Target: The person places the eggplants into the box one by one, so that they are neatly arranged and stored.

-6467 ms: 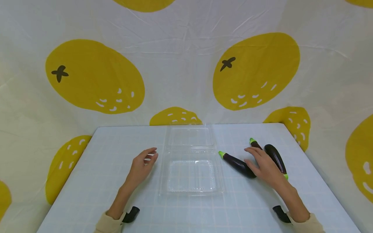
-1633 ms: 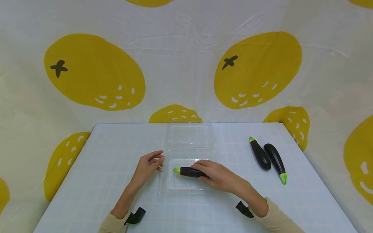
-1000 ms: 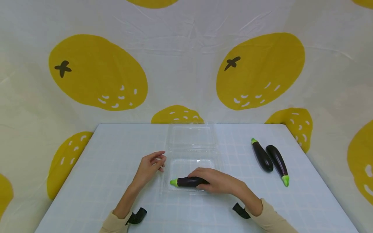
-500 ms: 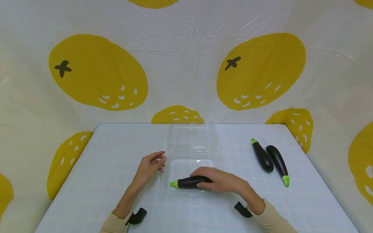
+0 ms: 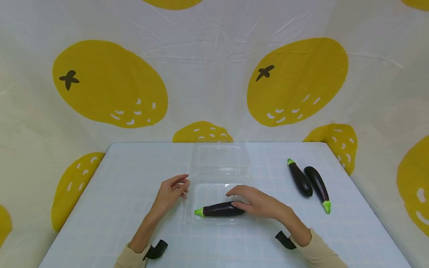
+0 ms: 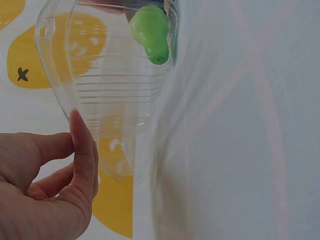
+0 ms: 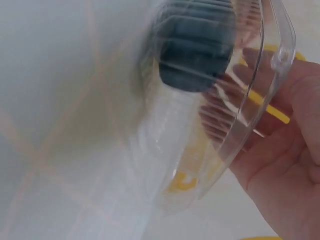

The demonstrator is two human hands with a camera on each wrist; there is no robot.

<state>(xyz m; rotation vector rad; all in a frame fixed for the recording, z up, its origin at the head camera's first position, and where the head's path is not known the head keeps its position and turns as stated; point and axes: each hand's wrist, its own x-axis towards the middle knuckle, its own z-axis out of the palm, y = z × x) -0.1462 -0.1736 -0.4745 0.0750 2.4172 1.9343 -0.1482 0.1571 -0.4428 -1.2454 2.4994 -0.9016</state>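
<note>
A clear plastic clamshell container (image 5: 209,191) lies open at the middle of the table, its lid folded back. Inside, along the near side, rests a dark purple eggplant (image 5: 219,210), its green stem end (image 6: 150,31) pointing left. My right hand (image 5: 259,203) is over the container's right side, fingers spread and raised off the eggplant, thumb overlapping its rounded end. Through the clear wall in the right wrist view, that rounded end (image 7: 195,55) shows apart from the fingers. My left hand (image 5: 170,194) stays by the left rim, fingers loosely bent, a fingertip (image 6: 75,116) right at the rim.
Two more eggplants (image 5: 299,180) lie side by side at the right of the table. The lid (image 5: 219,156) reaches to the table's back edge. Behind stands a white cloth (image 5: 207,74) printed with yellow fruit shapes.
My right hand brought the eggplant from the right side of the table into the container, set it near the front, then let go and lifted slightly. My left hand came closer to the rim.
</note>
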